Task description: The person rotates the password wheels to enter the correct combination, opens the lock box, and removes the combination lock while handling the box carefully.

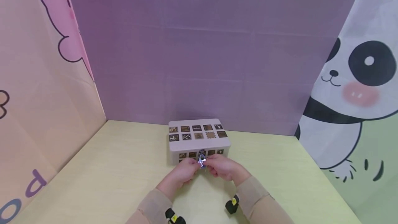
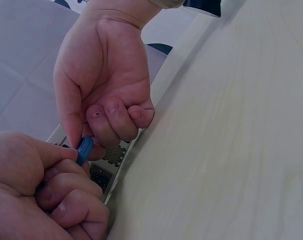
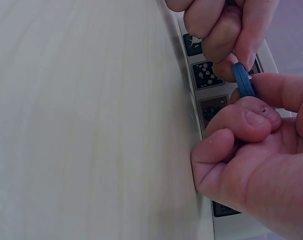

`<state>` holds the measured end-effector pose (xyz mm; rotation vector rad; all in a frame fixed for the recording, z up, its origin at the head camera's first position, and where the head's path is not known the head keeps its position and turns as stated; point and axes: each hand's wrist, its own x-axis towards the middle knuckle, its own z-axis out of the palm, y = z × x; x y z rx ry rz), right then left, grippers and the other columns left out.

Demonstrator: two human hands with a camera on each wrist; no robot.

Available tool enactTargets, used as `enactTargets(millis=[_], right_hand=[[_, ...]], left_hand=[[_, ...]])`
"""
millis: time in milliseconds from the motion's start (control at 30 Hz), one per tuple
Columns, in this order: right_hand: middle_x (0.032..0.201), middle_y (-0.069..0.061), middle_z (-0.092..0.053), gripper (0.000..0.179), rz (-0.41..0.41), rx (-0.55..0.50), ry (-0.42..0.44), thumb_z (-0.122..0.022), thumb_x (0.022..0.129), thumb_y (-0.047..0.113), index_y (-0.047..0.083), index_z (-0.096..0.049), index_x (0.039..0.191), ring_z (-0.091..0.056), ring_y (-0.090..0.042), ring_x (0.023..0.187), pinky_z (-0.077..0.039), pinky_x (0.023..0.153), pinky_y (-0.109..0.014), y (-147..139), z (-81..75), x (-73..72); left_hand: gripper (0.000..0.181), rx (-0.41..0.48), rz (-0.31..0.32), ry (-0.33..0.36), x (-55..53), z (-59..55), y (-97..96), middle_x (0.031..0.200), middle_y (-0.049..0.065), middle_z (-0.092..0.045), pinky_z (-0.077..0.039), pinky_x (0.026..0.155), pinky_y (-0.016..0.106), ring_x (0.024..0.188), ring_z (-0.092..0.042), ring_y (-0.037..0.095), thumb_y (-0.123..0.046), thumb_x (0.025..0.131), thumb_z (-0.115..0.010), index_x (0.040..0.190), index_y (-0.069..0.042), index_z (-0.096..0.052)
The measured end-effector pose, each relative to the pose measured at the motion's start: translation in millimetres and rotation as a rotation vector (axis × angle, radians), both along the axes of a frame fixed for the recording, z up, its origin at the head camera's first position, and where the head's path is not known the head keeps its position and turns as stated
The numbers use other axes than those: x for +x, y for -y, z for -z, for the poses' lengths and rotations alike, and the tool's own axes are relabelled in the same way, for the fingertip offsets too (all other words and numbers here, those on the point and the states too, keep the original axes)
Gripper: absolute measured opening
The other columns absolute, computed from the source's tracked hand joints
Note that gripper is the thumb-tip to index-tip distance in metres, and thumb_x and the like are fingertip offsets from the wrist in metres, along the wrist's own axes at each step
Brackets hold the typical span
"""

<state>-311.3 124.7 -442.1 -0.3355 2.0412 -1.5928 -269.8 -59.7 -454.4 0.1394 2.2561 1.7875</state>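
A small blue padlock (image 1: 202, 162) with a metal loop on top sits at the front face of a white box (image 1: 194, 144). My left hand (image 1: 186, 169) pinches its left side between thumb and fingertips. From the other side, the thumb and curled fingers of my right hand (image 1: 224, 166) pinch it too. In the left wrist view the thin blue edge of the padlock (image 2: 84, 150) shows between both hands' fingertips. The right wrist view also shows the padlock (image 3: 243, 80), its lower part hidden by the right fingers.
Rows of dark and brown printed squares cover the box's lid and front. The box stands on a pale wooden table (image 1: 124, 168), near a purple back curtain (image 1: 199, 61). Printed side panels, one with a panda (image 1: 339, 127), flank the table.
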Motion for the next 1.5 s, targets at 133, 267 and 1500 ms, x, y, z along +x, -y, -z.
enactTargets(millis=[133, 267, 1500], right_hand=[[0.07, 0.0, -0.044, 0.02, -0.002, 0.001, -0.001, -0.056, 0.101, 0.012, -0.005, -0.064, 0.105, -0.037, -0.012, 0.06, -0.03, 0.056, -0.024, -1, 0.5, -0.1], [0.069, 0.0, -0.043, 0.018, -0.013, -0.009, -0.003, -0.056, 0.101, 0.012, -0.004, -0.065, 0.104, -0.036, -0.012, 0.059, -0.03, 0.056, -0.024, -1, -0.5, 0.5], [0.073, 0.002, -0.042, 0.021, -0.007, -0.038, -0.011, -0.056, 0.101, 0.015, -0.004, -0.064, 0.109, -0.035, -0.011, 0.061, -0.031, 0.057, -0.023, -15, -0.5, -2.5]], left_hand=[[0.025, -0.002, 0.001, -0.004, 0.5, -1.0, -0.2, 0.059, -0.006, -0.039, -0.025, 0.04, 0.021, 0.044, -0.03, 0.007, -0.016, 0.104, -0.053, 0.096, 0.004, -0.066], [0.024, 0.003, -0.01, -0.011, 0.2, -1.5, -0.7, 0.059, -0.006, -0.04, -0.025, 0.039, 0.02, 0.044, -0.03, 0.006, -0.014, 0.103, -0.053, 0.097, 0.005, -0.065], [0.023, 0.0, -0.007, -0.041, 0.2, 1.7, -0.3, 0.058, -0.008, -0.038, -0.026, 0.04, 0.02, 0.044, -0.029, 0.005, -0.014, 0.103, -0.054, 0.098, 0.005, -0.067]])
